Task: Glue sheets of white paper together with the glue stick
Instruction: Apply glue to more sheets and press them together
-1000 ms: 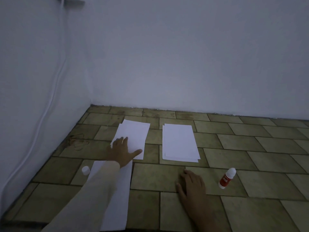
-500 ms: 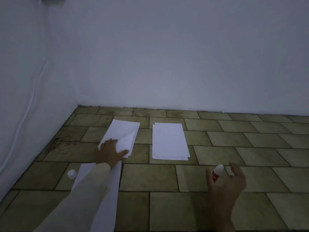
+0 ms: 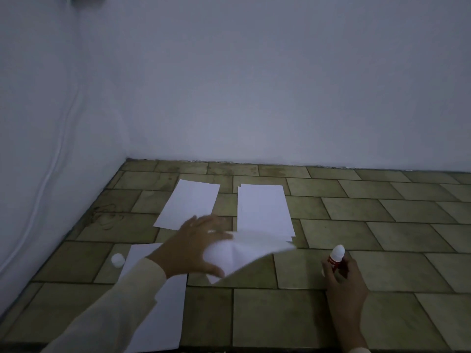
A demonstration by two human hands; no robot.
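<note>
My left hand (image 3: 193, 247) grips a white sheet (image 3: 248, 253) that bends in the air above the tiled floor, blurred by motion. My right hand (image 3: 342, 273) is closed around the red glue stick (image 3: 336, 258), whose white top points up. A thin pile of white paper (image 3: 190, 203) lies at the back left and a second stack (image 3: 263, 208) to its right. Another white sheet (image 3: 158, 301) lies on the floor under my left forearm. A small white cap (image 3: 117, 259) sits just left of that sheet.
The floor is olive-green tile (image 3: 382, 250). White walls close the corner at the back and on the left, where a white cable (image 3: 60, 149) runs down the left wall. A dark squiggle marks a tile (image 3: 107, 216) near the left wall.
My left hand lifted one sheet off the left pile and swung it toward the right. My right hand left the floor, reached the glue stick and closed on it.
</note>
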